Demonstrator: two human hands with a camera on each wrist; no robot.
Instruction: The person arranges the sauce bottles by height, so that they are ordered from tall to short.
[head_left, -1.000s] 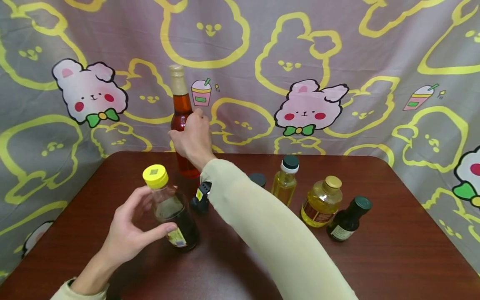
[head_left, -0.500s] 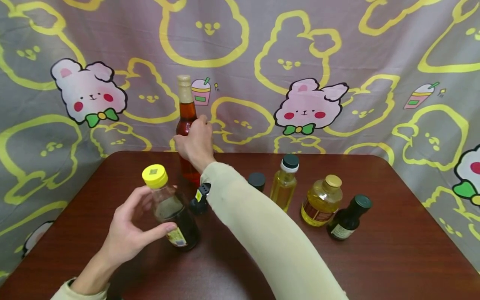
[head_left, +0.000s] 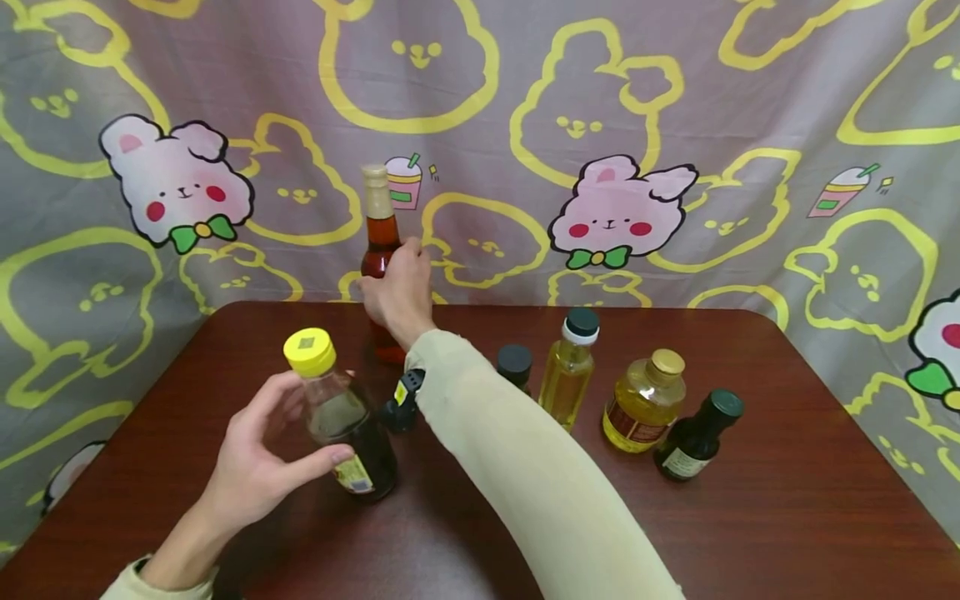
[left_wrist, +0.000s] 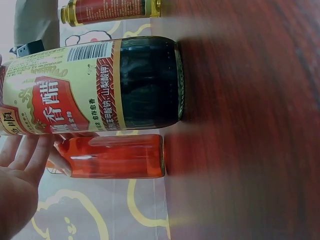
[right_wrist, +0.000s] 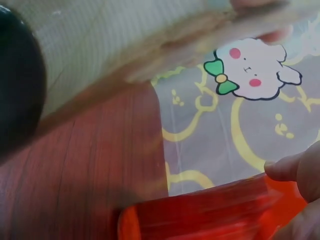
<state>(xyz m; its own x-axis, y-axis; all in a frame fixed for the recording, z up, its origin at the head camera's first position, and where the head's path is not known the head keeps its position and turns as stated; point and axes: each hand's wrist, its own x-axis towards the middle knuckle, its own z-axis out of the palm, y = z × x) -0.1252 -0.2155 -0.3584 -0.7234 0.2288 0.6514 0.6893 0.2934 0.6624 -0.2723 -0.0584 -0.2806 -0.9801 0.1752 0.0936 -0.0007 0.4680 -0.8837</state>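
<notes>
My left hand (head_left: 258, 458) holds a vinegar bottle (head_left: 352, 442) with a yellow cap, thumb on the near side and fingers behind. In the left wrist view the vinegar bottle (left_wrist: 95, 85) shows dark liquid and a cream and red label, its base on the table. Farther back, my right hand (head_left: 401, 292) grips a tall glass bottle (head_left: 381, 229) of red-amber liquid with a gold-wrapped neck. That red bottle (left_wrist: 117, 156) stands upright behind the vinegar bottle, its base at the table; the right wrist view shows the red bottle's lower part (right_wrist: 195, 215).
To the right stand a dark-capped bottle (head_left: 513, 362) half hidden by the right sleeve, a slim oil bottle (head_left: 566, 379), a round bottle of yellow oil (head_left: 643, 404) and a small dark bottle (head_left: 690, 446). A patterned curtain (head_left: 480, 150) hangs behind the wooden table (head_left: 810, 467).
My right hand has brought the red bottle slightly right and down, and its tilt has lessened. The left hand and the vinegar bottle have stayed put.
</notes>
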